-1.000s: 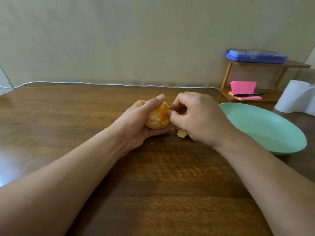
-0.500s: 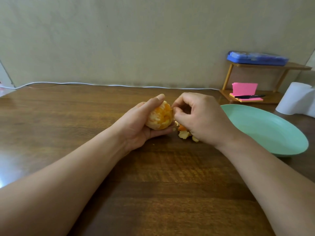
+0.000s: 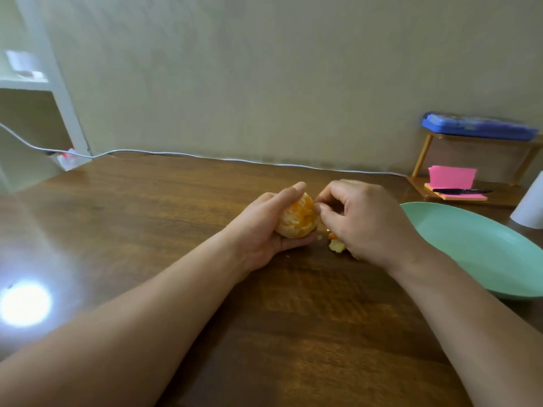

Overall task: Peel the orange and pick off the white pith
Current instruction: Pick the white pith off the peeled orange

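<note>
1. Between the two hands, low over the worktop (image 3: pixel 176 218), sits the orange (image 3: pixel 298 220): mostly peeled, with pale segments and patches of white showing.
2. Left hand (image 3: pixel 261 233) cups the orange from below and behind. The fingers curl under it and the thumb lies across its top, a firm grasp.
3. Right hand (image 3: pixel 370 221) is just right of the fruit, knuckles up and fingers curled. Thumb and forefinger tips meet against the orange's right side, pinching at its surface. Whatever bit they have between them is too small to make out.
4. Peel scraps (image 3: pixel 336 245) lie on the worktop under the right hand's fingers, yellowish with a touch of orange. They sit just beside the left fingertips and are partly hidden.
5. Right of the right hand is a green plate (image 3: pixel 476 259), near the wrist but apart from it.
6. Beyond the plate, against the wall, stands a small wooden shelf (image 3: pixel 421 161). A blue case (image 3: pixel 476 130) lies on its top tier. Pink sticky notes (image 3: pixel 452 177) and a black pen (image 3: pixel 461 190) are on the lower tier.
7. White roll (image 3: pixel 529 207) at the far right edge, cut off by the frame.
8. White cable (image 3: pixel 264 163) runs along the wall behind both hands.
9. Far left of the left forearm, a bright light reflection (image 3: pixel 25 304) shows on the wood.
</note>
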### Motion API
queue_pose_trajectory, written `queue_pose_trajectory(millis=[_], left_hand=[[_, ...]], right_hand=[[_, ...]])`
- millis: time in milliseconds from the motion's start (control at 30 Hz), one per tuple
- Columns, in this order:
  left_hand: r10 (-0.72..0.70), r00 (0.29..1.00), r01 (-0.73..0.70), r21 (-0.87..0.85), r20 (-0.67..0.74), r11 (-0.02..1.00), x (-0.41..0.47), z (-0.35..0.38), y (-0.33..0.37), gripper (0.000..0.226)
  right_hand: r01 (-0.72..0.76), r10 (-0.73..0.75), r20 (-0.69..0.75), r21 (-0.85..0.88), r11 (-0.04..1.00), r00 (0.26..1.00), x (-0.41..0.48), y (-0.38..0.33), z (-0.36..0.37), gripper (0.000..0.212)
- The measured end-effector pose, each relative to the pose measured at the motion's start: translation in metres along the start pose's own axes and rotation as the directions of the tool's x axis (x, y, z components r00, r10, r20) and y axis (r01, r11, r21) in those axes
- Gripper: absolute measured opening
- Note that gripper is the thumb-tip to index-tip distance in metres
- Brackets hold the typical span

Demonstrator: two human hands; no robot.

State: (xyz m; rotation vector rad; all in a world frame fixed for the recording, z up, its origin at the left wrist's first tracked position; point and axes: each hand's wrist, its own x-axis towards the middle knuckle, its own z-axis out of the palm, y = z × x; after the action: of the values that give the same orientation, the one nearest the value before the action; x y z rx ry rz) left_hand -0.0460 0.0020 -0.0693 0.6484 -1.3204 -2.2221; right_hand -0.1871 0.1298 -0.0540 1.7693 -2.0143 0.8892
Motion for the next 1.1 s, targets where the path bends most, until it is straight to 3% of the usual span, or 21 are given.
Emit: queue_pose_trajectory(millis=[133,267,433,567,767,1100], left_hand=[[0.025,0.998,-0.025,-0.01,-0.064,1.0,-0.006,0.012,0.0,0.067],[0.018,0.993,-0.031,-0.113,-0.115,0.993,-0.016,0.028,-0.012,0.053],[-0.012,0.996,-0.017,-0.327,-0.086,0.945,-0.023,0.026,-0.019,0.058],[-0.033,0.999,0.015,-0.39,-0.038,0.92,-0.022,0.019,-0.017,0.054],[-0.017,0.999,0.027,-0.358,0.031,0.933,-0.009,0.011,-0.02,0.057],[0.065,0.998,-0.062,-0.366,-0.005,0.929,-0.001,0.009,-0.02,0.054]], right_hand=[[0.013,-0.015,-0.041,-0.044,0.999,0.999,0.0,0.001,-0.005,0.013],[-0.001,0.002,-0.073,0.005,1.0,0.997,-0.002,0.004,-0.008,0.012],[-0.145,0.16,-0.029,0.292,0.945,0.987,-0.001,0.011,-0.003,0.012],[-0.157,0.17,-0.003,0.369,0.916,0.985,0.0,0.007,-0.004,0.02],[-0.065,0.065,0.012,0.292,0.954,0.998,0.0,-0.005,-0.014,0.011],[-0.068,0.067,0.007,0.144,0.987,0.998,0.001,-0.002,-0.015,0.006]])
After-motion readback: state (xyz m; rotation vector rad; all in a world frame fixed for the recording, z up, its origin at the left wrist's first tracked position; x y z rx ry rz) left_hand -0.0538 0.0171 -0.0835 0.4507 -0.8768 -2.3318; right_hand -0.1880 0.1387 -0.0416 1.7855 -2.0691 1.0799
